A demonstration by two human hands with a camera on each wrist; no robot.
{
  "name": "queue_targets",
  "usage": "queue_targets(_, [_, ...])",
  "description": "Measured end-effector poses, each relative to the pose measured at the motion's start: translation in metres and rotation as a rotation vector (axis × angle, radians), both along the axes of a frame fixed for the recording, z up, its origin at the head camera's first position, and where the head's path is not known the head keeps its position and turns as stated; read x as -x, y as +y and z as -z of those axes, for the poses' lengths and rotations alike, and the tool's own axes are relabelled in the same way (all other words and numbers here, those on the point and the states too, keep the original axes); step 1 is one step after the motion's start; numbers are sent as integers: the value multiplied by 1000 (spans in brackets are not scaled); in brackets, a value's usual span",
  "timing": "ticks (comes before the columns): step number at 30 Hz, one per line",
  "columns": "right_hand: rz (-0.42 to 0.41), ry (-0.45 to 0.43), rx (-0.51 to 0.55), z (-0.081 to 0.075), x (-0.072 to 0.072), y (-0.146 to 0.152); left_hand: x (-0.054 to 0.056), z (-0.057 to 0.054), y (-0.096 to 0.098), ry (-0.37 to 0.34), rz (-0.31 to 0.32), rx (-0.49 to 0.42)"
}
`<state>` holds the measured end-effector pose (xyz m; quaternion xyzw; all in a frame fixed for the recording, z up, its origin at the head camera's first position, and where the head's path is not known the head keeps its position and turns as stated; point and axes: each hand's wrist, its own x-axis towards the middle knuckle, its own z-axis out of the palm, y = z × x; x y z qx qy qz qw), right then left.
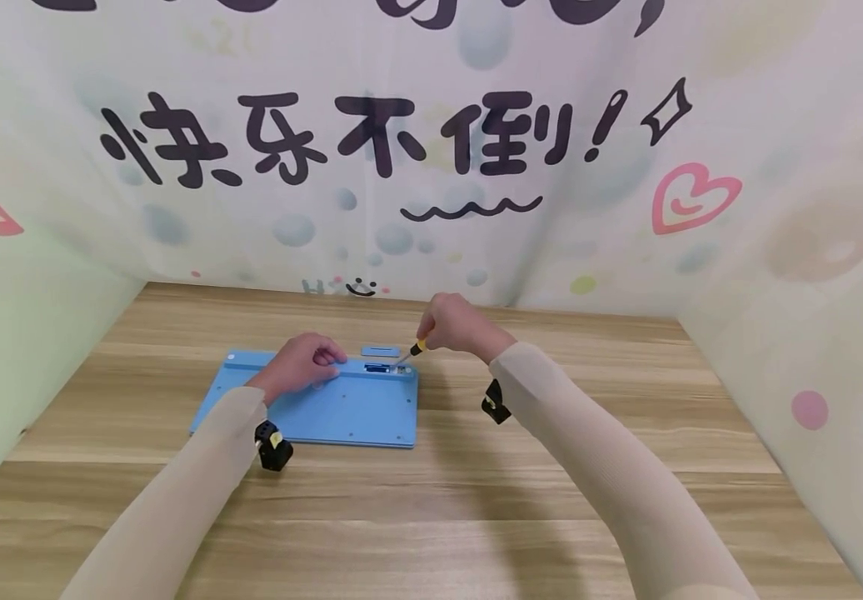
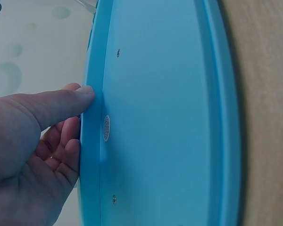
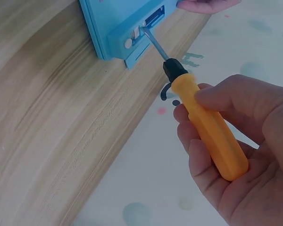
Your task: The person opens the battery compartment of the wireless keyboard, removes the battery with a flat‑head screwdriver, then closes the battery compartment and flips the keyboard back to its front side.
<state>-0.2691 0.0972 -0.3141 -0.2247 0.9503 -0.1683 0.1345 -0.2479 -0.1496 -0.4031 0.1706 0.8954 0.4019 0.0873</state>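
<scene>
A flat blue keyboard point(image 1: 371, 408) lies underside up on the table, small screws dotting its back. My left hand point(image 1: 300, 365) holds its raised far edge, thumb on top and fingers curled behind, as the left wrist view shows. My right hand point(image 1: 457, 323) grips a screwdriver point(image 3: 210, 129) by its orange handle, fingers wrapped round it. The metal shaft point(image 3: 155, 43) slants down, its tip right at the open battery slot point(image 1: 376, 367) near the keyboard's far right corner. Just behind that slot lies a small blue cover point(image 1: 381, 352) on the wood.
The wood-grain table point(image 1: 401, 517) runs back to a printed cloth wall point(image 1: 431, 242) close behind the keyboard. Pale walls stand on both sides. Black wrist cameras point(image 1: 272, 447) hang at both forearms.
</scene>
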Motion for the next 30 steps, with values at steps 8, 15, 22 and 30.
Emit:
queue_targets(8, [1,-19,-11,-2,-3,-2,-1,0,-1,2,-4,8])
queue_targets(15, [-7,6,-25,-3,-2,-5,0,1,-2,1,-2,3])
queue_targets(22, [-17,6,-58,-4,-1,-7,0,1,-2,-7,-3,9])
queue_targets(30, [-36,48,-49,-7,0,-5,1,2,-2,-9,-1,13])
